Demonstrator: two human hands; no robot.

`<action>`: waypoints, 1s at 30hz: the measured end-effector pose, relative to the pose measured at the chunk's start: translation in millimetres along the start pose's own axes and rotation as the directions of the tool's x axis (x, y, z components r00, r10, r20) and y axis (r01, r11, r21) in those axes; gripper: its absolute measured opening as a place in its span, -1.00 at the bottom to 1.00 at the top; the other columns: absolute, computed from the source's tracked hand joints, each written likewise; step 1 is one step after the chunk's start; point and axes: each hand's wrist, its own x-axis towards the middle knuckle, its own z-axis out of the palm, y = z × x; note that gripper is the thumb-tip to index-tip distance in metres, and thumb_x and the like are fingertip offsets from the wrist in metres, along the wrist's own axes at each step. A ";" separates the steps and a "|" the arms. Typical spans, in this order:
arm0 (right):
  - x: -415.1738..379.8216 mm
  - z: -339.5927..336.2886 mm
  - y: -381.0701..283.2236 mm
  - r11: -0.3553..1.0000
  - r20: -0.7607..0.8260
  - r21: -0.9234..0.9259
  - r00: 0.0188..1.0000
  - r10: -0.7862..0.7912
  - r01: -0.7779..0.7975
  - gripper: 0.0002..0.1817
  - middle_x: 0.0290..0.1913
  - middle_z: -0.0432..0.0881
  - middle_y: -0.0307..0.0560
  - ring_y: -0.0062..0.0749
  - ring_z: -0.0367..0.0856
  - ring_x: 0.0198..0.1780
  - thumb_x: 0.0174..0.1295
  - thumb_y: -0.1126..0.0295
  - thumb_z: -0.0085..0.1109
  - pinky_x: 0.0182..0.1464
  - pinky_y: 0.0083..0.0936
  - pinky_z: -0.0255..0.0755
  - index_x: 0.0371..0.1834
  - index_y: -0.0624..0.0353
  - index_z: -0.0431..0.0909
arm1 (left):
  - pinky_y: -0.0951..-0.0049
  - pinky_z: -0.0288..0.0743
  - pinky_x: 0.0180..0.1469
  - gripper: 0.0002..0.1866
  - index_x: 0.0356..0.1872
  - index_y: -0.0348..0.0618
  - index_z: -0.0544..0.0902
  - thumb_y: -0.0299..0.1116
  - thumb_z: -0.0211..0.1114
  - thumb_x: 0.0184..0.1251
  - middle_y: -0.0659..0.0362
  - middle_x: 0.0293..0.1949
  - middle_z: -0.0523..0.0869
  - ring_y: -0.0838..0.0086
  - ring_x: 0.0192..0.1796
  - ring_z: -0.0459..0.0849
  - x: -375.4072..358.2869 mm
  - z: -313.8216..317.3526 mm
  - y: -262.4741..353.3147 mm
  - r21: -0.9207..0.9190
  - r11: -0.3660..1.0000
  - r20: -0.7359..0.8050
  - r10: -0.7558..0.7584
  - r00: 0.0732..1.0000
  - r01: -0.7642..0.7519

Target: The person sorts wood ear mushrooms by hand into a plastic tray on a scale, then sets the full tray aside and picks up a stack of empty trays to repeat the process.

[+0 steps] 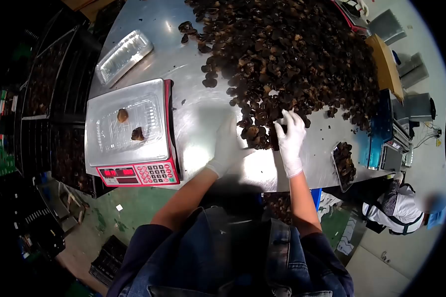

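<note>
A large pile of dark brown mushroom-like pieces (pixel 292 54) covers the upper part of the metal table (pixel 193 99). My right hand (pixel 292 136), in a white glove, touches the pile's near edge with bent fingers; what it may hold is hidden. Left of a small cluster of pieces, my gloved left hand (pixel 226 146) is over bare metal, smeared by motion. On the left, a red and silver scale (pixel 126 158) bears a clear plastic tray (pixel 148 123) with two brown pieces in it.
An empty clear tray (pixel 125 57) lies behind the scale. A filled tray (pixel 344 166) sits at the table's right edge. Dark crates (pixel 72 158) stand on the left. Another person (pixel 399 210) is at the lower right, beyond the table.
</note>
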 end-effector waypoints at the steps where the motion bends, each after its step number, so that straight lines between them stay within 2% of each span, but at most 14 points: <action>1: 12.2 5.3 -12.1 0.999 0.079 -0.038 0.997 -0.012 0.015 -0.47 0.23 0.50 -0.01 -0.04 0.40 0.29 0.13 0.31 0.37 0.29 -0.18 0.28 0.22 0.08 0.54 | 0.04 0.12 0.46 0.27 0.45 -0.46 0.09 -0.12 0.70 -0.29 -0.24 0.41 0.25 -0.09 0.44 0.22 -0.2 -0.8 0.1 0.000 1.000 -0.010 -0.003 1.000 0.003; 4: 3.5 32.1 -24.6 0.969 0.282 -0.052 0.934 -0.218 0.241 -0.47 0.32 0.44 -0.07 -0.11 0.30 0.38 0.21 0.20 0.24 0.29 -0.03 0.21 0.27 -0.01 0.47 | 0.02 0.13 0.45 0.22 0.44 -0.38 0.15 -0.07 0.67 -0.27 -0.16 0.41 0.28 -0.05 0.45 0.23 -2.4 0.9 -4.0 0.054 0.997 0.001 0.053 0.999 -0.053; 5: -11.6 39.4 -25.5 0.943 0.326 -0.085 0.903 -0.280 0.322 -0.49 0.32 0.44 -0.10 -0.14 0.29 0.38 0.20 0.20 0.24 0.27 -0.02 0.20 0.25 -0.02 0.49 | 0.00 0.13 0.45 0.20 0.44 -0.34 0.16 -0.05 0.65 -0.24 -0.12 0.40 0.29 -0.04 0.44 0.24 -4.1 3.7 -10.2 0.112 0.979 -0.007 0.169 0.986 -0.168; 6: -24.9 36.2 -30.5 0.958 0.295 0.006 0.915 -0.275 0.286 -0.53 0.30 0.46 -0.15 -0.17 0.31 0.38 0.21 0.23 0.22 0.27 -0.04 0.18 0.22 -0.02 0.51 | -0.03 0.14 0.44 0.17 0.44 -0.31 0.18 -0.03 0.62 -0.22 -0.08 0.40 0.30 -0.04 0.44 0.24 -5.4 6.2 -14.7 0.167 0.945 -0.007 0.285 0.958 -0.280; 11: -79.0 -0.5 -24.8 0.958 0.328 -0.040 0.909 -0.257 0.285 -0.49 0.34 0.45 -0.14 -0.18 0.31 0.41 0.20 0.25 0.22 0.35 -0.15 0.12 0.27 -0.01 0.48 | -0.06 0.14 0.44 0.11 0.43 -0.31 0.20 -0.08 0.58 -0.18 -0.10 0.41 0.28 -0.07 0.45 0.22 -39.4 -6.6 -12.5 0.072 0.948 0.138 0.298 0.945 -0.310; 13: -79.7 -15.0 -17.9 0.968 0.260 0.032 0.933 -0.248 0.248 -0.52 0.36 0.44 -0.08 -0.14 0.31 0.42 0.22 0.30 0.17 0.37 -0.16 0.10 0.26 -0.01 0.51 | -0.05 0.13 0.45 0.12 0.42 -0.37 0.19 -0.11 0.59 -0.20 -0.15 0.40 0.27 -0.08 0.45 0.22 -46.5 -10.3 -10.5 0.043 0.961 0.149 0.264 0.953 -0.273; 17: -66.2 -45.0 1.3 1.000 0.088 -0.017 0.996 0.025 -0.023 -0.59 0.32 0.44 0.14 0.01 0.34 0.39 0.30 0.38 0.16 0.43 -0.17 0.13 0.22 0.22 0.52 | -0.04 0.12 0.43 0.21 0.45 -0.40 0.13 -0.10 0.62 -0.27 -0.21 0.42 0.22 -0.13 0.45 0.20 -49.8 -12.5 -7.8 0.073 0.974 0.092 0.208 0.974 -0.215; 19: -62.4 -34.0 30.1 0.979 -0.061 0.063 0.978 0.199 -0.195 -0.55 0.28 0.44 0.27 0.14 0.36 0.35 0.34 0.40 0.11 0.41 -0.13 0.20 0.28 0.30 0.42 | -0.05 0.12 0.42 0.25 0.46 -0.40 0.11 -0.08 0.63 -0.30 -0.22 0.44 0.18 -0.15 0.45 0.19 -47.0 -10.1 -6.2 0.108 0.968 0.082 0.220 0.972 -0.228; 21: -55.0 -25.3 46.9 0.975 -0.048 -0.021 0.974 0.220 -0.221 -0.48 0.32 0.40 0.28 0.14 0.32 0.38 0.36 0.37 0.12 0.43 -0.15 0.19 0.37 0.27 0.34 | -0.10 0.10 0.42 0.29 0.48 -0.36 0.08 -0.05 0.64 -0.33 -0.22 0.45 0.16 -0.18 0.45 0.16 -40.3 -9.5 -1.6 0.121 0.970 0.110 0.200 0.974 -0.213; 23: -50.0 -21.5 44.1 0.972 0.089 0.039 0.970 0.227 -0.231 -0.38 0.41 0.30 0.29 0.13 0.26 0.43 0.34 0.30 0.17 0.46 -0.16 0.15 0.43 0.25 0.26 | -0.13 0.08 0.42 0.32 0.49 -0.34 0.07 -0.03 0.64 -0.35 -0.22 0.46 0.14 -0.18 0.46 0.14 -30.4 -6.5 1.6 0.137 0.964 0.118 0.210 0.970 -0.226; 25: -53.0 -13.5 50.4 0.987 0.199 0.101 0.975 0.103 -0.125 -0.03 0.54 0.09 0.26 0.15 0.08 0.53 0.10 0.06 0.39 0.51 -0.06 0.02 0.51 0.24 0.11 | -0.15 0.07 0.42 0.34 0.50 -0.31 0.06 -0.01 0.65 -0.37 -0.23 0.47 0.12 -0.19 0.47 0.12 -21.7 -3.9 4.9 0.156 0.959 0.127 0.217 0.968 -0.236; 27: -58.2 -13.3 51.7 0.992 0.324 0.102 0.945 0.041 -0.078 0.18 0.57 0.01 0.23 0.13 0.03 0.56 -0.09 0.00 0.50 0.55 -0.14 -0.02 0.56 0.23 0.01 | -0.16 0.03 0.45 0.33 0.51 -0.32 0.02 0.04 0.57 -0.35 -0.25 0.48 0.09 -0.21 0.49 0.08 -12.2 -3.7 9.0 0.184 0.953 0.171 0.210 0.963 -0.241; 29: -63.9 -8.6 58.9 0.998 0.386 0.051 0.921 -0.063 0.047 0.58 0.57 -0.04 0.28 0.21 -0.04 0.57 -0.65 -0.24 0.61 0.54 -0.03 -0.06 0.57 0.21 -0.04 | -0.17 0.01 0.46 0.35 0.51 -0.31 0.02 0.07 0.58 -0.36 -0.24 0.50 0.04 -0.21 0.51 0.05 -2.8 -5.8 14.5 0.183 0.956 0.228 0.187 0.956 -0.231; 30: -63.6 -11.8 56.6 0.998 0.446 0.009 0.893 -0.065 0.068 0.61 0.57 -0.06 0.30 0.23 -0.06 0.57 -0.70 -0.25 0.61 0.52 0.01 -0.07 0.57 0.21 -0.04 | -0.16 0.00 0.46 0.34 0.52 -0.29 0.02 0.08 0.57 -0.34 -0.23 0.51 0.03 -0.20 0.51 0.05 1.8 -3.9 17.8 0.203 0.950 0.289 0.175 0.941 -0.239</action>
